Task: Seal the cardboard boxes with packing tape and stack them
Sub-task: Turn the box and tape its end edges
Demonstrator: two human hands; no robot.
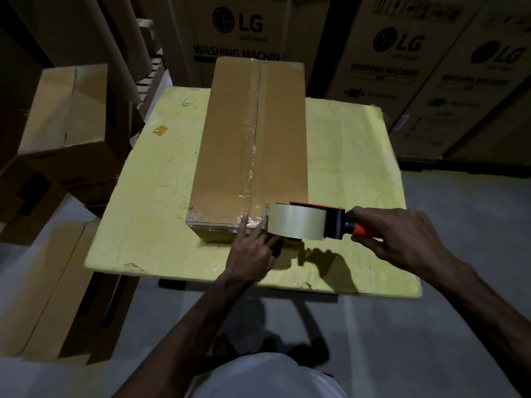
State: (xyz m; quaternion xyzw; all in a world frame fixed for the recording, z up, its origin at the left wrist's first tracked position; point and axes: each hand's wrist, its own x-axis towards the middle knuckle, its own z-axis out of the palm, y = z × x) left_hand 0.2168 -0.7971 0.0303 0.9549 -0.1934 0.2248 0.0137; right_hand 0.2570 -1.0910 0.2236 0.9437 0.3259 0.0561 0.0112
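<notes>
Now the right hand (402,239) grips the orange-handled tape dispenser (304,222), and the left hand (253,254) presses straight fingers on tape at the near edge of the long brown cardboard box (230,139) on the yellow counter (353,156). The top seam looks taped end to end, so cutting and stacking seem left.

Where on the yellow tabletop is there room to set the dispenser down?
Right of the cardboard box, the yellow tabletop is bare to its edge. Left of the box, only a tape scrap. Crowded at the box's near end: left hand, tape dispenser, right hand.
</notes>
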